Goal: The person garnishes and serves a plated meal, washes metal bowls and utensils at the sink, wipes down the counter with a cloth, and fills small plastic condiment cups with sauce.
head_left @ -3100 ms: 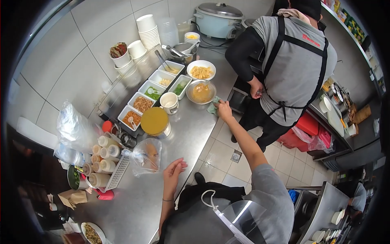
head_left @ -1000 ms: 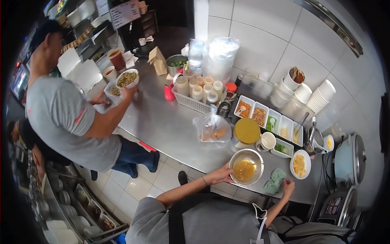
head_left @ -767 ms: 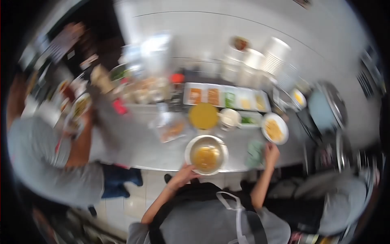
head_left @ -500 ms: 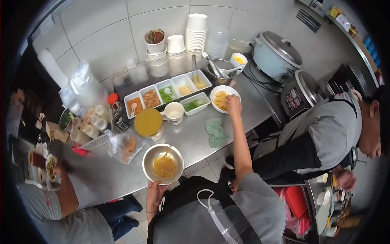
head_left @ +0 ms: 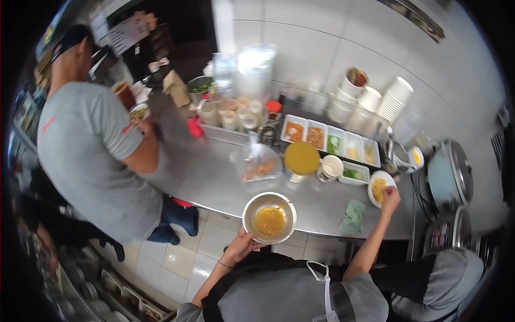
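My left hand [head_left: 243,247] grips the near left rim of a round metal bowl [head_left: 248,221] with yellow-orange liquid, like beaten egg, inside. The bowl is in front of my body at the counter's front edge. My right hand [head_left: 392,198] reaches far right, fingers closed at the rim of a white bowl [head_left: 374,180] with yellow strips of food in it. Part of that rim is hidden by the fingers. A crumpled green cloth [head_left: 352,217] lies left of my right forearm. Left of the white bowl stands a white tub with chopped greens [head_left: 354,174].
Behind are a yellow-lidded container [head_left: 301,158], a mug [head_left: 330,168], a row of topping trays [head_left: 315,137] and stacked paper cups [head_left: 396,99]. A plastic bag [head_left: 257,162] lies on the counter. Rice cookers [head_left: 450,172] stand right. Co-workers are at left [head_left: 96,155] and right [head_left: 445,276].
My view has swung left, showing more of the left co-worker and the floor. The metal bowl stays in my left hand; my right hand stays at the white bowl.
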The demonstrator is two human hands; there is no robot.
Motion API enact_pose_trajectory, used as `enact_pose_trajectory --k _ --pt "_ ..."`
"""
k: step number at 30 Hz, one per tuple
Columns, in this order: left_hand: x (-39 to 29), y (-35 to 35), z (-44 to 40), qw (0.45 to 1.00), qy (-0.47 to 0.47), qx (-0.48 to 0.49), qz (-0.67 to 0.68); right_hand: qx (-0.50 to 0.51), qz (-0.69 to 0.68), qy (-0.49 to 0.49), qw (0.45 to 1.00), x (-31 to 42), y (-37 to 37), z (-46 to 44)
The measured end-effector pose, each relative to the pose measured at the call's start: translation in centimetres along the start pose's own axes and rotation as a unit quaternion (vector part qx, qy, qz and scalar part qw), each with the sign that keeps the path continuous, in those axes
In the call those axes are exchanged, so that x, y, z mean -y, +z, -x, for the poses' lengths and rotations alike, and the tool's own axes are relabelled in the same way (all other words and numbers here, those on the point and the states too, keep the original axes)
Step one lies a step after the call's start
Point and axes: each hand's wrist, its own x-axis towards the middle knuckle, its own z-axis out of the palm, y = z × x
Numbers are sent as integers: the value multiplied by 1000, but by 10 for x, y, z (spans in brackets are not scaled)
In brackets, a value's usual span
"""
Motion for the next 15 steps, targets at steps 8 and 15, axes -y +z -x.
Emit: enact_pose_trajectory --k 8,15 --pt "-3 -49 41 999 17 -3 27 137 -785 -173 578 294 -95 108" --pt "-9 -95 109 998 37 -47 26 376 -894 -233 64 449 -155 210"
